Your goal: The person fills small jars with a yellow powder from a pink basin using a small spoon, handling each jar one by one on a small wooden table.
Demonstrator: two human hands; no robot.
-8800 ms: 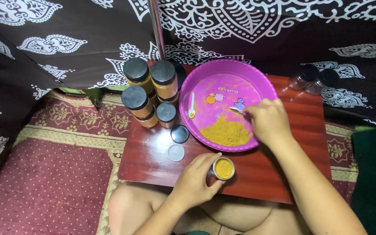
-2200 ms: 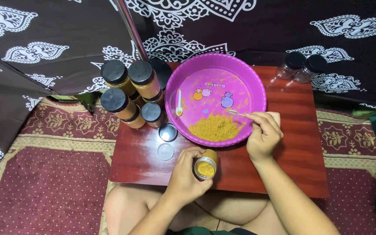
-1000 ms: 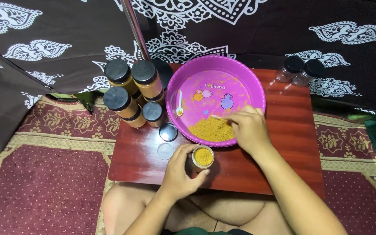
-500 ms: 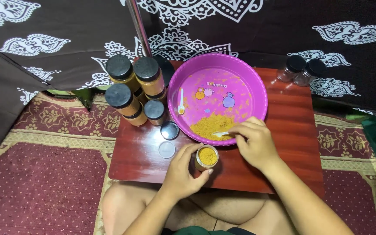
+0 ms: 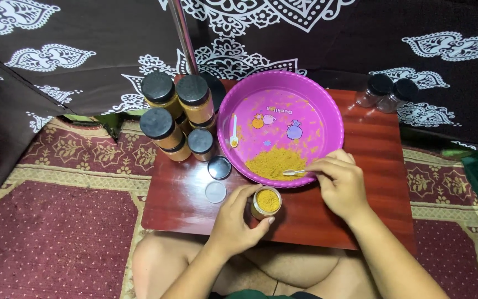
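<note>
My left hand [image 5: 238, 220] grips a small open jar [image 5: 266, 202] nearly full of yellow powder, standing on the low red-brown table [image 5: 372, 166]. My right hand [image 5: 339, 182] holds a small white spoon [image 5: 294, 173] at the near rim of a purple plastic basin [image 5: 327, 105]. The spoon's bowl points left, just above the jar. A heap of yellow powder [image 5: 275, 161] lies in the basin's near part. A second white spoon [image 5: 233, 130] lies inside the basin at its left side.
Several black-lidded jars of yellow powder [image 5: 175, 116] are stacked left of the basin. A loose black lid [image 5: 219, 167] and a clear disc [image 5: 216, 191] lie beside them. Two empty clear jars [image 5: 385, 93] stand at the table's far right. A metal pole [image 5: 183, 33] rises behind.
My right hand has drawn the spoon back from the powder heap to the basin's near rim, toward the jar. My left hand has kept hold of the jar.
</note>
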